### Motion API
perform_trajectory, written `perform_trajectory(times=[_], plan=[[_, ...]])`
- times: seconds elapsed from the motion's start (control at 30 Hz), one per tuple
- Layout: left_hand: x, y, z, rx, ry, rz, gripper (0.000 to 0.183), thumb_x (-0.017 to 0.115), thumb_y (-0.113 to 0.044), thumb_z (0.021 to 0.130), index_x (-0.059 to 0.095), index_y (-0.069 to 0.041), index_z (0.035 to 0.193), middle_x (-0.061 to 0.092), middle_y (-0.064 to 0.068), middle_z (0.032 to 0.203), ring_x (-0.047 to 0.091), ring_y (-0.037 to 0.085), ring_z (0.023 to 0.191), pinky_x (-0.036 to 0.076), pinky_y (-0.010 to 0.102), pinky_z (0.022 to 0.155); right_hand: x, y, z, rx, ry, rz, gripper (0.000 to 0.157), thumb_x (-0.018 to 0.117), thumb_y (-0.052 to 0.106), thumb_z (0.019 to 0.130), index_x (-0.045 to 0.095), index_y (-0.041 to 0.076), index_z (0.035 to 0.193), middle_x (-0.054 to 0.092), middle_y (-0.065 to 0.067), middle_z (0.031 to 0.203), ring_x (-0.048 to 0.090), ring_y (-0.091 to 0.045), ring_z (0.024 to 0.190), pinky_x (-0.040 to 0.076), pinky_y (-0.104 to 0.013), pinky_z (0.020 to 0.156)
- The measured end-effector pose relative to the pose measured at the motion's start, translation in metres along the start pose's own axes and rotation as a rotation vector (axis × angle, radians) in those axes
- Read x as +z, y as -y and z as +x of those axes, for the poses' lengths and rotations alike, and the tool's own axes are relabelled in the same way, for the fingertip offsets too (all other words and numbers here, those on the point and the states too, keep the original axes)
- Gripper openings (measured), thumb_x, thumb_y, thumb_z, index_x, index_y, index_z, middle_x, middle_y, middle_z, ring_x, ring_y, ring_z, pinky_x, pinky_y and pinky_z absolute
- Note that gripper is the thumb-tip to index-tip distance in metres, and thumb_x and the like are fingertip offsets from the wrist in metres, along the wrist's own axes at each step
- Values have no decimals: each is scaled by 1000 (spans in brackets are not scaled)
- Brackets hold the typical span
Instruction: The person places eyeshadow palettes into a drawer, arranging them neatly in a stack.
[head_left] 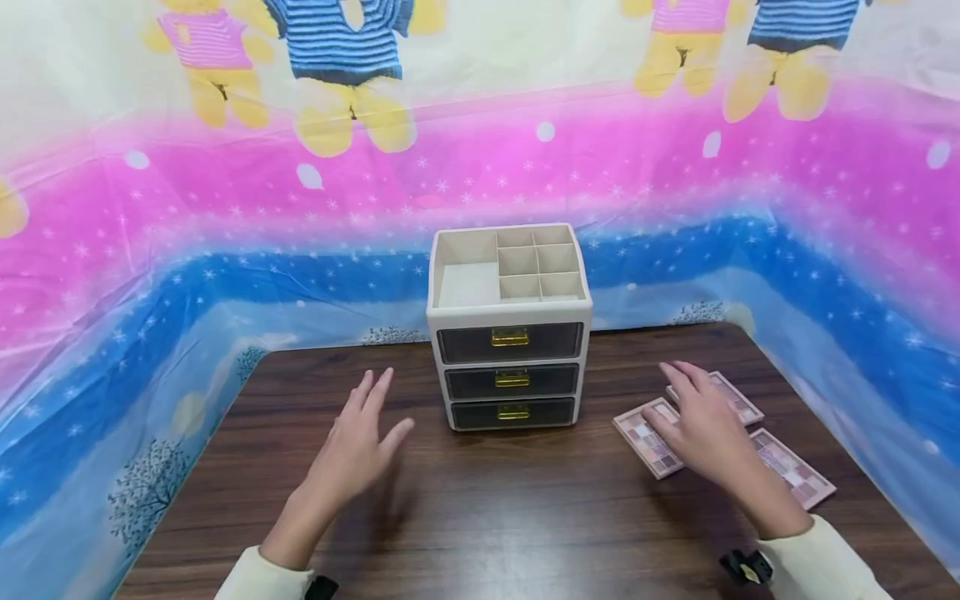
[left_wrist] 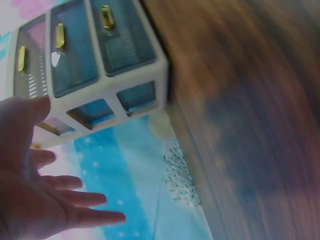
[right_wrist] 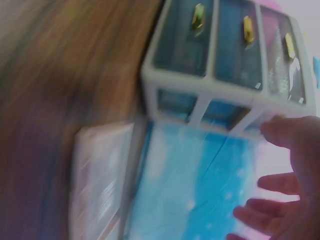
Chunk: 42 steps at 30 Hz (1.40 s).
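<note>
A white drawer organizer (head_left: 510, 315) with three dark see-through drawers and gold handles stands at the back middle of the table; its drawers are closed and its top compartments hold nothing. To its left, my left hand (head_left: 352, 446) hovers over the table with fingers spread. My right hand (head_left: 705, 425) reaches over the eyeshadow palettes on the right, its fingers extended and gripping nothing. One palette (head_left: 651, 437) lies left of that hand, another (head_left: 793, 468) lies by the wrist, and a third (head_left: 731, 398) is partly hidden behind the hand. In the right wrist view a palette (right_wrist: 102, 185) appears blurred.
The dark wooden table (head_left: 510, 517) reaches back to a patterned cloth (head_left: 480, 167) hung behind and along both sides. Black straps with small devices (head_left: 746, 568) sit at the wrists, by the pale sleeves.
</note>
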<state>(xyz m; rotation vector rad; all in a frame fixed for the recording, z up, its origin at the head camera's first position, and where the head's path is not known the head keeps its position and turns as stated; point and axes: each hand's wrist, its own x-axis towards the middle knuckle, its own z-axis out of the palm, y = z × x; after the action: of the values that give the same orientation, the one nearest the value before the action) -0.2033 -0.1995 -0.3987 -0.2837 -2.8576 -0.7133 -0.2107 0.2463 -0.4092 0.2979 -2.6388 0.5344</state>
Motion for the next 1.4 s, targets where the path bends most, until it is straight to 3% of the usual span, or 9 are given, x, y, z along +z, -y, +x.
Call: perform_trajectory(times=[0.13,0.23,0.43,0.57,0.77,0.93,1.07,1.4], plan=[[0,-10,15,73,-158,-161,68,62,-25,102,30,-16,161,35,22,160,39,43,145,37,63,113,9,28,15,-167,-208,38,53,81,16,83,63,-2,129,63,-25,119,63,-42,104,51,-59,87],[0,-19,26,76,-235,-294,63,61,-21,102,34,-19,159,44,19,153,46,38,140,41,60,111,14,50,27,-269,-290,51,45,82,13,80,69,1,121,66,-19,110,65,-37,98,53,-54,83],[0,-36,49,37,-296,-523,57,58,-21,104,38,-24,157,49,17,146,54,37,132,47,57,106,23,91,49,-421,-326,16,41,83,13,80,71,4,118,67,-17,109,65,-35,97,54,-51,82],[5,-44,61,76,-357,-601,53,56,-16,105,41,-21,155,51,19,144,57,38,131,47,56,107,32,112,63,-474,-334,-54,40,80,10,81,70,5,119,67,-15,109,65,-34,97,55,-50,80],[13,-55,77,137,-450,-620,43,53,-10,105,52,-16,148,58,21,131,61,34,119,50,49,99,46,139,78,-541,-381,-193,26,70,7,90,71,9,116,68,-11,106,64,-31,92,53,-45,70],[16,-59,86,166,-510,-567,33,54,-13,105,61,-14,138,61,19,116,61,32,107,50,45,89,54,151,88,-600,-486,-282,15,62,8,99,73,13,108,68,-8,101,63,-29,86,51,-42,65],[17,-57,88,181,-510,-552,31,54,-16,106,62,-14,136,60,20,114,61,33,105,50,45,87,57,151,93,-605,-546,-309,17,57,10,102,73,14,105,68,-6,98,61,-28,82,48,-40,63],[16,-53,89,211,-499,-540,31,55,-16,105,62,-13,135,59,19,112,61,32,103,51,46,87,52,151,87,-651,-568,-319,20,56,11,102,75,15,101,68,-4,91,61,-27,77,46,-39,61]])
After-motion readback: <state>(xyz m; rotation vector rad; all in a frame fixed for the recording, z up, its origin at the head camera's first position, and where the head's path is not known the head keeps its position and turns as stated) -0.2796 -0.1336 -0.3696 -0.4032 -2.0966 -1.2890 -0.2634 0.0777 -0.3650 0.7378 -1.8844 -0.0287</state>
